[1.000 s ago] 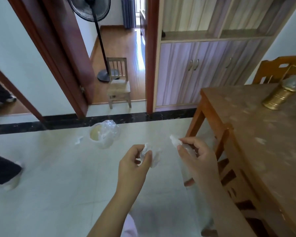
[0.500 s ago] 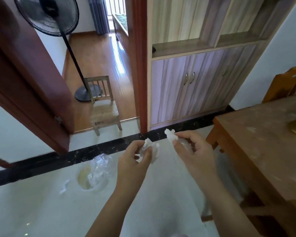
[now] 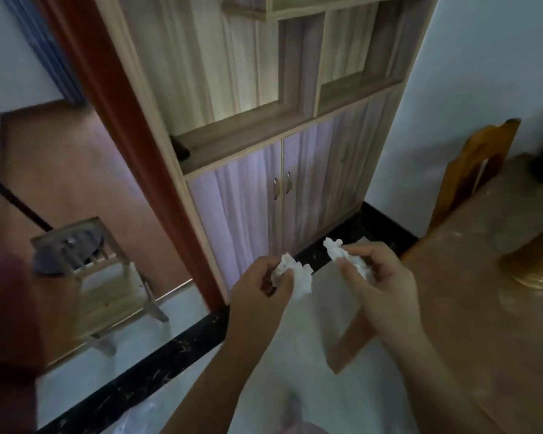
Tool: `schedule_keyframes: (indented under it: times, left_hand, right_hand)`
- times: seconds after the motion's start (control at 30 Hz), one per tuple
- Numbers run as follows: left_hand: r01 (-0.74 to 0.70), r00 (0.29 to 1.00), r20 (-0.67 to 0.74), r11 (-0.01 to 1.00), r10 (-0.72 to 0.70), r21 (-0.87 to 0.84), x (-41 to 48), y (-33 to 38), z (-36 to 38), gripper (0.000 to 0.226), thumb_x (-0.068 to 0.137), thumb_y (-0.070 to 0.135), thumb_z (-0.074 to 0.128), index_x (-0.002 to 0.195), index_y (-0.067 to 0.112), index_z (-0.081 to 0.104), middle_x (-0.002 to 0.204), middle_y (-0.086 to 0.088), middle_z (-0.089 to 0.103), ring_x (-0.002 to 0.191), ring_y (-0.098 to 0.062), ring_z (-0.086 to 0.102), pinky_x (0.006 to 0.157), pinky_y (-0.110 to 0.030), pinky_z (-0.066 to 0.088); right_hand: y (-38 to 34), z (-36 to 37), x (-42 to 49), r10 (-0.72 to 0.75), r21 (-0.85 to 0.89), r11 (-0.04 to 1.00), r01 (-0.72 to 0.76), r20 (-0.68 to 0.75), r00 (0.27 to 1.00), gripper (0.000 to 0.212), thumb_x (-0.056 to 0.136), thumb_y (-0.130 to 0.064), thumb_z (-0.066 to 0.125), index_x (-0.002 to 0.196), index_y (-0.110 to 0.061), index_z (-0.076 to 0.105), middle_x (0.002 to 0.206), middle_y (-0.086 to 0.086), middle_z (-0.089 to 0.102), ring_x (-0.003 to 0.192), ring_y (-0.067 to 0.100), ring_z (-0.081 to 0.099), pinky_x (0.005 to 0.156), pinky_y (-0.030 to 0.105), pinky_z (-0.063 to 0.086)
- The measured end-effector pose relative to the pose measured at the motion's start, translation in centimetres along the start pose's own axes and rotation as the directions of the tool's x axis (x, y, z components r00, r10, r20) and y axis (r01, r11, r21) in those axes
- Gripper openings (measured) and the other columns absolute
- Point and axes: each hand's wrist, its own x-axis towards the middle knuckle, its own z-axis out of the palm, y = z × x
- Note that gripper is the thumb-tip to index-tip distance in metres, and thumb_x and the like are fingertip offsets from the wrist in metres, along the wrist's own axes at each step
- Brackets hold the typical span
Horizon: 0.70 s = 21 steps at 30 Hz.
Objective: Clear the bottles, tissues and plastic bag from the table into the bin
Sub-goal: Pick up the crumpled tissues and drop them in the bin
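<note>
My left hand (image 3: 259,289) is closed around a crumpled white tissue (image 3: 298,277) at the centre of the view. My right hand (image 3: 381,280) pinches a second white tissue (image 3: 339,253), with a faint clear plastic bag (image 3: 342,311) hanging below it. Both hands are held up side by side, a little apart, above the pale tiled floor. The wooden table (image 3: 483,292) is at the right, its corner just beside my right hand. A bit of clear bin liner (image 3: 141,416) shows at the bottom edge; the bin itself is out of view.
A brass-coloured vessel (image 3: 533,264) stands on the table at the right edge. A wooden chair (image 3: 474,164) stands behind the table. A tall cabinet (image 3: 279,189) with doors faces me. A small wooden stool (image 3: 107,277) stands by the red door frame (image 3: 132,151) at left.
The view has swung up and to the right, so the bin on the floor has slid down out of the frame. Both hands still hold their tissues, now closer to the cabinet.
</note>
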Motion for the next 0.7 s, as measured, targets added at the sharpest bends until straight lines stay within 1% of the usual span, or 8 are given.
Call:
schedule_keyframes:
  times: [0.1, 0.17, 0.3, 0.43, 0.5, 0.57, 0.6, 0.7]
  left_hand:
    - [-0.02, 0.996, 0.088, 1.0, 0.021, -0.015, 5.7, 0.3, 2.2, 0.027, 0.084, 0.013, 0.061, 0.078, 0.039, 0.059, 0.07, 0.018, 0.066, 0.067, 0.01, 0.058, 0.056, -0.002, 0.04]
    - [-0.03, 0.993, 0.117, 0.999, 0.034, -0.039, 8.9, 0.0, 3.4, 0.026, 0.084, 0.012, 0.061, 0.08, 0.037, 0.061, 0.072, 0.013, 0.068, 0.067, 0.009, 0.059, 0.057, -0.002, 0.04]
    - [-0.034, 0.982, 0.186, 0.997, 0.046, -0.067, 14.9, -1.2, 5.6, 0.021, 0.084, 0.01, 0.06, 0.081, 0.031, 0.063, 0.078, 0.025, 0.067, 0.067, 0.008, 0.06, 0.057, -0.002, 0.04]
    - [-0.018, 0.968, 0.248, 0.995, 0.043, -0.102, 22.1, -2.5, 7.9, 0.019, 0.084, 0.008, 0.061, 0.079, 0.026, 0.063, 0.077, 0.019, 0.068, 0.066, 0.004, 0.061, 0.058, -0.005, 0.042]
    - [-0.01, 0.953, 0.297, 0.989, 0.053, -0.145, 26.3, -2.7, 9.0, 0.021, 0.084, 0.006, 0.06, 0.079, 0.026, 0.063, 0.073, 0.02, 0.069, 0.066, 0.004, 0.062, 0.059, -0.007, 0.044]
    - [-0.008, 0.937, 0.343, 0.983, 0.072, -0.185, 30.4, -2.7, 9.9, 0.024, 0.085, 0.003, 0.06, 0.078, 0.026, 0.063, 0.073, 0.022, 0.069, 0.067, 0.004, 0.063, 0.061, -0.008, 0.046]
    - [-0.019, 0.927, 0.364, 0.98, 0.091, -0.198, 32.5, -2.6, 10.4, 0.024, 0.085, 0.003, 0.06, 0.079, 0.027, 0.062, 0.074, 0.022, 0.069, 0.069, 0.004, 0.063, 0.062, -0.009, 0.047]
    - [-0.057, 0.899, 0.41, 0.971, 0.151, -0.232, 38.1, -2.1, 12.2, 0.025, 0.085, 0.005, 0.06, 0.08, 0.029, 0.062, 0.078, 0.021, 0.07, 0.071, 0.002, 0.064, 0.064, -0.011, 0.048]
  right_hand:
    - [1.7, 0.0, 5.1, 0.055, -0.003, 0.998, -0.056, -0.076, 0.996, 0.015, 0.078, -0.011, 0.066, 0.083, -0.025, 0.065, 0.084, -0.012, 0.064, 0.076, 0.008, 0.059, 0.061, 0.022, 0.047]
    - [2.5, 0.4, 7.8, 0.053, -0.022, 0.998, -0.055, -0.109, 0.993, 0.019, 0.078, -0.009, 0.066, 0.083, -0.027, 0.064, 0.087, -0.011, 0.065, 0.081, 0.007, 0.059, 0.066, 0.015, 0.047]
    - [4.0, 1.2, 12.7, 0.077, -0.073, 0.993, -0.09, -0.166, 0.983, 0.025, 0.076, -0.005, 0.067, 0.078, -0.03, 0.062, 0.085, -0.01, 0.064, 0.081, 0.004, 0.058, 0.065, 0.008, 0.043]
    - [5.7, 2.1, 18.6, 0.142, -0.098, 0.981, -0.17, -0.245, 0.959, 0.017, 0.078, -0.009, 0.067, 0.08, -0.025, 0.064, 0.082, -0.011, 0.062, 0.077, 0.008, 0.058, 0.06, 0.031, 0.05]
    - [6.3, 2.7, 22.0, 0.169, -0.093, 0.975, -0.202, -0.282, 0.945, 0.012, 0.079, -0.013, 0.066, 0.081, -0.025, 0.064, 0.083, -0.012, 0.061, 0.075, 0.012, 0.059, 0.058, 0.035, 0.052]
    - [6.4, 3.6, 25.6, 0.161, -0.116, 0.972, -0.205, -0.311, 0.937, 0.01, 0.079, -0.019, 0.065, 0.082, -0.028, 0.062, 0.083, -0.015, 0.059, 0.076, 0.011, 0.059, 0.051, 0.03, 0.054]
    - [6.3, 4.0, 27.4, 0.143, -0.131, 0.972, -0.196, -0.334, 0.932, 0.01, 0.079, -0.021, 0.065, 0.081, -0.03, 0.061, 0.082, -0.016, 0.059, 0.076, 0.008, 0.059, 0.048, 0.021, 0.052]
    - [6.3, 4.6, 32.5, 0.072, -0.176, 0.972, -0.156, -0.411, 0.909, 0.012, 0.077, -0.018, 0.067, 0.08, -0.027, 0.06, 0.082, -0.011, 0.06, 0.076, 0.003, 0.057, 0.058, 0.011, 0.046]
